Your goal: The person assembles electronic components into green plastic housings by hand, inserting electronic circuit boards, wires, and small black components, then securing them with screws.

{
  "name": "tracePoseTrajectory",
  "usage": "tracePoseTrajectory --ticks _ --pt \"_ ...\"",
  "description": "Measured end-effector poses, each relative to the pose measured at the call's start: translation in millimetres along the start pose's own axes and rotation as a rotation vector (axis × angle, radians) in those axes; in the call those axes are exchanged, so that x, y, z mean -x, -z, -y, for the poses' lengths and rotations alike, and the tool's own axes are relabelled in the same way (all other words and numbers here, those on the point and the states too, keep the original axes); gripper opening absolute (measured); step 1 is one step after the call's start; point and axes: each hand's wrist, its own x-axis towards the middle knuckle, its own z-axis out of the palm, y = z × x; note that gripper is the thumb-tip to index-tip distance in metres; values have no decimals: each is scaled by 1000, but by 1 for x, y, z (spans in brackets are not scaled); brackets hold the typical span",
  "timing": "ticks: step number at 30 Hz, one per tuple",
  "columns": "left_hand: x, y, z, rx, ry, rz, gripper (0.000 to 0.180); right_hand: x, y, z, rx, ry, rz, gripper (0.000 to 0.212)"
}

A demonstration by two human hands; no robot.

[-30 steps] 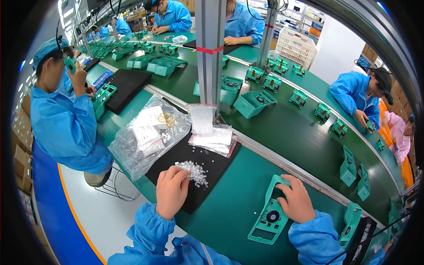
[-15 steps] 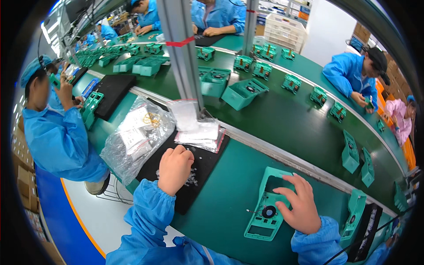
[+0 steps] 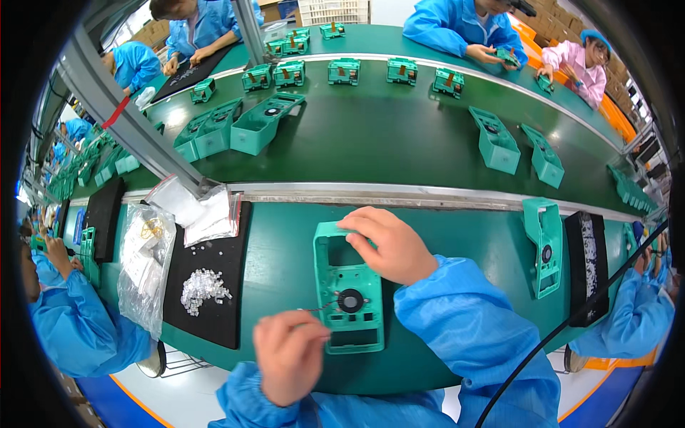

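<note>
Right hand (image 3: 385, 246) grips a green plastic housing (image 3: 335, 274) containing a round black speaker (image 3: 349, 300); left hand (image 3: 289, 353) blurred, grip unclear; clear bag (image 3: 135, 307) holds white packets (image 3: 143, 264).

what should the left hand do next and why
Probably ease the left hand over the green housing, toward its round black part: the blurred hand is at the housing's near left edge, while the right hand rests on its far end, seemingly steadying it.

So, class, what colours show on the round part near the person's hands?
The round part is black with a grey centre; head view shows it.
</note>
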Motion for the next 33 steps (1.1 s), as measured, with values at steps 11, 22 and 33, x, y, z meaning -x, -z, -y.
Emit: tracePoseTrajectory --ticks 11,22,33 --pt "24 -51 3 -105 0 56 17 20 -21 14 219 -5 -274 16" --pt "22 -50 3 -142 -40 82 17 20 -24 17 278 -43 -291 17" --pt "9 -43 4 -67 -24 205 17 20 -25 16 287 -40 -292 15"
